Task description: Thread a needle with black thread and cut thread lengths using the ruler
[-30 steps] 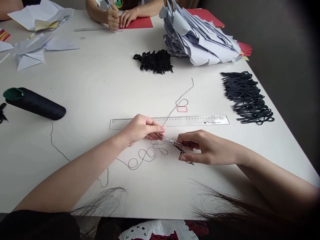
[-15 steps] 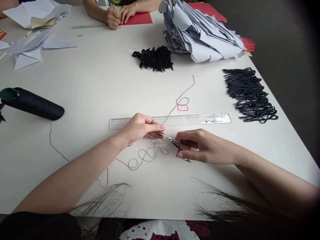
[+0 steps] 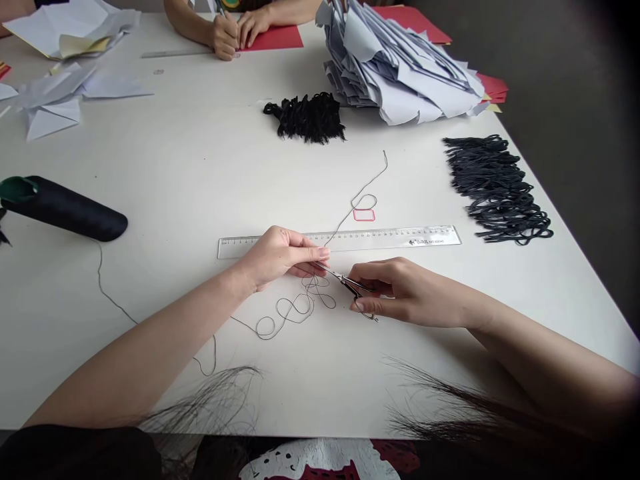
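My left hand (image 3: 287,255) pinches a thin dark cord (image 3: 285,313) between thumb and fingers, over the clear plastic ruler (image 3: 395,238). One end of the cord runs up past the ruler and curls in a small loop; the other lies in loose coils below the hand. Small metal scissors (image 3: 345,281) are in my right hand (image 3: 395,291), thumb and fingers on the handles. Their blades point left and reach the fingertips of my left hand, where the tips are partly hidden. Cord trails left, under my forearm, to a black spool (image 3: 70,208) lying on its side.
Bundles of black looped cords (image 3: 495,187) lie at the right, with a darker bunch (image 3: 307,118) farther back. Behind are a tall stack of white paper (image 3: 400,67) and a co-worker's hands (image 3: 237,33) writing on red paper (image 3: 277,38). A pink-edged label (image 3: 364,215) lies beyond the ruler.
Both hands keep nearly the same pose. The scissor handles have drawn slightly closer together, and the whole view has shifted a little.
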{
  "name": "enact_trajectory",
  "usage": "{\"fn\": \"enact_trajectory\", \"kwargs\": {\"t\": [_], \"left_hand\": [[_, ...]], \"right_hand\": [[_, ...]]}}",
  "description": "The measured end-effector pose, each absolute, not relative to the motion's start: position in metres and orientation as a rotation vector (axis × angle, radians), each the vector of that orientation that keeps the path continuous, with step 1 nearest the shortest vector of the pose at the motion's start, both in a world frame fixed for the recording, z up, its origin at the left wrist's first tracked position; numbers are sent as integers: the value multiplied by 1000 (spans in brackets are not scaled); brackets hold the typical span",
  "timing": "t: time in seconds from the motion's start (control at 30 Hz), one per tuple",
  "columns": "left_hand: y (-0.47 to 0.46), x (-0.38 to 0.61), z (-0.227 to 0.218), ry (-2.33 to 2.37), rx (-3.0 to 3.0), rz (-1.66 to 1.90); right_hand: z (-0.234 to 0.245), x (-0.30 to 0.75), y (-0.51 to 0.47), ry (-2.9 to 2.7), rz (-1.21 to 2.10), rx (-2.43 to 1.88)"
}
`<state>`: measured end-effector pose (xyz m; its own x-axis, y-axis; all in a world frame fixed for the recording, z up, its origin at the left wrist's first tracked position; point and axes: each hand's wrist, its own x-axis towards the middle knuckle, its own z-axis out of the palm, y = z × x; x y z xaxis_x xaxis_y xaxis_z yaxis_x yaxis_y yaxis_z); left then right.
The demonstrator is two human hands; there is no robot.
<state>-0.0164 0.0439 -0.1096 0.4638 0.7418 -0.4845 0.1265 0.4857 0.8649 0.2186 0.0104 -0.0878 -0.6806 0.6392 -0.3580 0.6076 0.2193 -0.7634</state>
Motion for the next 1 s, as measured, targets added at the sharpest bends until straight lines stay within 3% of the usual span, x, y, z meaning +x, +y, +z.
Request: {"fn": "enact_trajectory", "kwargs": {"t": [0.43, 0.67, 0.87, 1.0], "left_hand": [[44, -16, -111, 1054, 1024, 456], [42, -16, -107, 1054, 1000, 503], [31, -8, -112, 984, 869, 759], [23, -1, -117, 892, 772, 846]], "right_hand": [[-85, 219, 10, -2506, 1390, -1221], [-90, 239, 0, -2711, 760, -1349], [-98, 241, -13, -2747, 140, -1424], [-96, 222, -17, -2571, 133, -1421]]}}
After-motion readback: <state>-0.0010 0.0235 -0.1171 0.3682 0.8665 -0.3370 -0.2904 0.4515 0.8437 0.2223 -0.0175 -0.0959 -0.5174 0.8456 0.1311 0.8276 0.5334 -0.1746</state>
